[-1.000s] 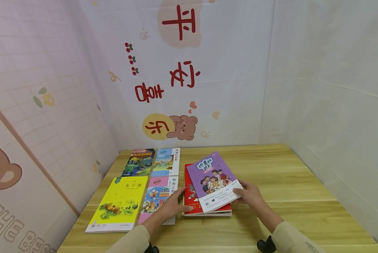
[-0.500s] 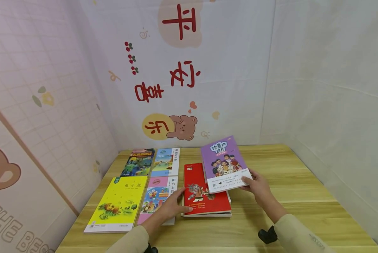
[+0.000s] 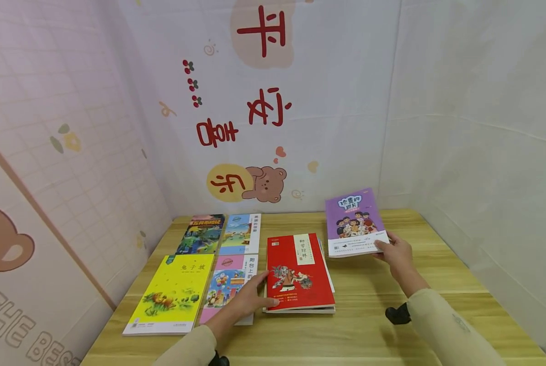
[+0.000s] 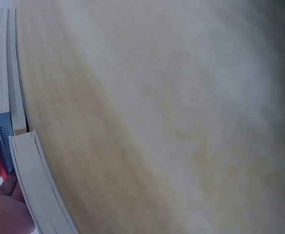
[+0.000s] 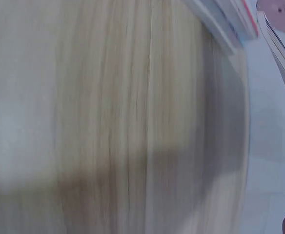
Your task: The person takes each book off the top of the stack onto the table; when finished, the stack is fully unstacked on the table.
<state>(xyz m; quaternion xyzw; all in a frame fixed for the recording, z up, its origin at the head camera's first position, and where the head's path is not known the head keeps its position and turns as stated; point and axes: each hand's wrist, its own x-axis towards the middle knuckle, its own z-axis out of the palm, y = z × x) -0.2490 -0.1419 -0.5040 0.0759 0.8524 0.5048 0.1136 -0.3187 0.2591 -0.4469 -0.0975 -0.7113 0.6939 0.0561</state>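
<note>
In the head view my right hand (image 3: 398, 256) pinches a purple book (image 3: 355, 221) by its lower right corner, thumb on the cover. The book is raised over the back right of the table, and its page edges (image 5: 281, 53) show in the right wrist view. A red book (image 3: 300, 274) tops a small stack at the middle, with white page edges below it. My left hand (image 3: 247, 297) holds that stack's left side, its thumb over the red cover near the lower corner. Those fingertips appear beside the books at the lower left of the left wrist view.
Left of the stack lie a yellow book (image 3: 169, 295), a pink book (image 3: 229, 284), a blue book (image 3: 241, 234) and a dark green book (image 3: 199, 236). The wooden table (image 3: 437, 295) meets printed cloth walls (image 3: 336, 101) at its back and sides.
My right hand has lifted the purple book off the red one and carried it right and back, uncovering the red cover. My left hand has stayed at the stack.
</note>
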